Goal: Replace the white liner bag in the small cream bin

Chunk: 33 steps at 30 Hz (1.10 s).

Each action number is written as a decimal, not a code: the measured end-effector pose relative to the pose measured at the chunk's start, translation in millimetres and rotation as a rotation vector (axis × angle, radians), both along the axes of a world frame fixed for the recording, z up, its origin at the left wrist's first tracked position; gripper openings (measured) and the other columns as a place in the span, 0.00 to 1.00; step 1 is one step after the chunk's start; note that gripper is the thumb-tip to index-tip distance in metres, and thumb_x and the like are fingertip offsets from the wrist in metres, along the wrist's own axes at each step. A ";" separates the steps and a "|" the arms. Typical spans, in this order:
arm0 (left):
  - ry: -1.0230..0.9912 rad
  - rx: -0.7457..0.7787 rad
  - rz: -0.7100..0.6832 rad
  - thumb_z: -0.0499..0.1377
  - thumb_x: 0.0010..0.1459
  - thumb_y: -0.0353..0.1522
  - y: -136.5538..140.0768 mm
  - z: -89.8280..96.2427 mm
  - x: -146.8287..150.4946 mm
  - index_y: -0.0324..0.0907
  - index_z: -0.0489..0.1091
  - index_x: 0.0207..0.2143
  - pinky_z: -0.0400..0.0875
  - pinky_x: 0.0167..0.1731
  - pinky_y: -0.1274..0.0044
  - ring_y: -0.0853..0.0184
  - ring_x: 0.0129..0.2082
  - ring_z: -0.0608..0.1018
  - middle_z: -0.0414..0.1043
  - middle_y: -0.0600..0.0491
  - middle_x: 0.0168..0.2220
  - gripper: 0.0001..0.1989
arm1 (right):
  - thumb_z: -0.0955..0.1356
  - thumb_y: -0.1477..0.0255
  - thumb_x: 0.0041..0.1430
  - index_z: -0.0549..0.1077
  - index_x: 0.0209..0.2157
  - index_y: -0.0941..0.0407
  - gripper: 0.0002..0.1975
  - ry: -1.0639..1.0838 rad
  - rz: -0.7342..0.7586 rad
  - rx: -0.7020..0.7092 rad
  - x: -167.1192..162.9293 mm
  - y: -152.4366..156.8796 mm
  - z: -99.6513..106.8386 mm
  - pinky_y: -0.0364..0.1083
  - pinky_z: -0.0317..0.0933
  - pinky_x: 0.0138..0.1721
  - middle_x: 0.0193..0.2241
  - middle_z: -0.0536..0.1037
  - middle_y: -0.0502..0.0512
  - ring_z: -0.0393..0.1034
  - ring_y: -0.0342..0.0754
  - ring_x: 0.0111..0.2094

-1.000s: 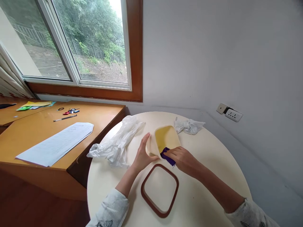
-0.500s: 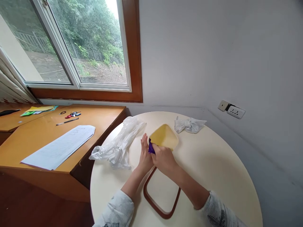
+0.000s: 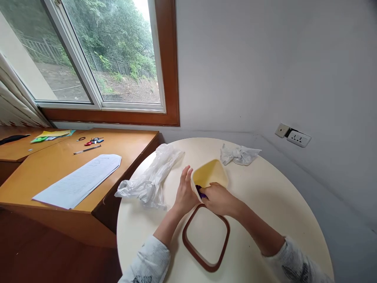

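A square tub (image 3: 216, 169) with rounded corners and a pale yellow inside is on the round table, its opening tilted toward me. My left hand (image 3: 186, 193) holds its left side from outside, with the fingers stretched along the wall. In my right hand (image 3: 219, 199) is a bunched purple cloth (image 3: 200, 192), pressed to the inside of the tub near its left front corner. Part of the cloth is hidden by my fingers. Just in front of the tub, a brown rounded-square frame (image 3: 206, 264) lies flat on the table.
A crumpled white plastic bag (image 3: 150, 181) lies on the left of the round table (image 3: 271, 220), and a knotted plastic bag (image 3: 240, 155) at the back right. Paper sheets (image 3: 78, 181), a pen (image 3: 87, 149) and keys (image 3: 94, 141) are on the wooden desk at left.
The tub has tipped so its opening faces me more. My right hand has moved with the purple cloth from the left rim down inside the tub. My left hand stays at its left side.
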State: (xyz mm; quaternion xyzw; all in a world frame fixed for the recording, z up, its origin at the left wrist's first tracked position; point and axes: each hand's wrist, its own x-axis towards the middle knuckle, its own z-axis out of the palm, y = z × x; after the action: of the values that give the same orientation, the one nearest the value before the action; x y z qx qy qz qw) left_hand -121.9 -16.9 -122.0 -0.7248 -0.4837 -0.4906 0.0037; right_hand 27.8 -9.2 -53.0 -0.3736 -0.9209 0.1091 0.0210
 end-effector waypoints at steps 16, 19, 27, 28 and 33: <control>0.063 -0.011 -0.054 0.64 0.41 0.30 0.8 0.7 -6.6 0.46 0.38 0.60 0.59 0.53 0.58 0.50 0.60 0.53 0.44 0.39 0.60 0.49 | 0.66 0.75 0.48 0.74 0.32 0.59 0.07 -0.134 -0.133 0.038 -36.9 42.7 -24.2 0.51 0.61 0.37 0.32 0.78 0.63 0.72 0.55 0.36; 0.079 -0.024 -0.054 0.64 0.41 0.32 -0.1 1.8 -4.2 0.46 0.38 0.60 0.61 0.52 0.59 0.50 0.60 0.54 0.44 0.39 0.60 0.49 | 0.65 0.77 0.49 0.74 0.28 0.59 0.06 -0.152 -0.196 0.040 -25.4 41.1 -25.6 0.49 0.62 0.33 0.29 0.78 0.64 0.73 0.54 0.32; 0.090 -0.037 -0.059 0.61 0.46 0.31 -1.9 4.8 -0.7 0.46 0.40 0.59 0.63 0.51 0.60 0.52 0.60 0.55 0.46 0.39 0.59 0.43 | 0.62 0.79 0.51 0.72 0.35 0.57 0.11 -0.102 -0.182 0.067 9.9 -3.0 -11.8 0.45 0.59 0.30 0.33 0.77 0.58 0.73 0.52 0.33; 0.091 -0.038 -0.056 0.61 0.46 0.31 -1.9 4.4 -0.7 0.46 0.40 0.59 0.63 0.51 0.61 0.52 0.60 0.55 0.46 0.39 0.59 0.42 | 0.61 0.79 0.51 0.71 0.35 0.56 0.11 -0.064 -0.148 0.067 12.5 -9.5 -9.4 0.44 0.59 0.31 0.34 0.77 0.57 0.72 0.50 0.34; 0.046 -0.035 -0.044 0.62 0.44 0.30 -0.9 2.7 -2.9 0.46 0.39 0.59 0.62 0.52 0.61 0.52 0.60 0.54 0.45 0.39 0.59 0.44 | 0.57 0.81 0.55 0.69 0.32 0.55 0.12 0.245 0.008 0.006 17.4 -32.2 -1.1 0.41 0.59 0.36 0.33 0.76 0.52 0.70 0.45 0.34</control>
State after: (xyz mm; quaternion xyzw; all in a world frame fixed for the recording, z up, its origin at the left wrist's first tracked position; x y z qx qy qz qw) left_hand -124.7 -17.7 -119.3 -0.7462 -0.4760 -0.4653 -0.0087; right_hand 45.1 -41.4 -54.1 -0.3536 -0.9133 0.1513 0.1340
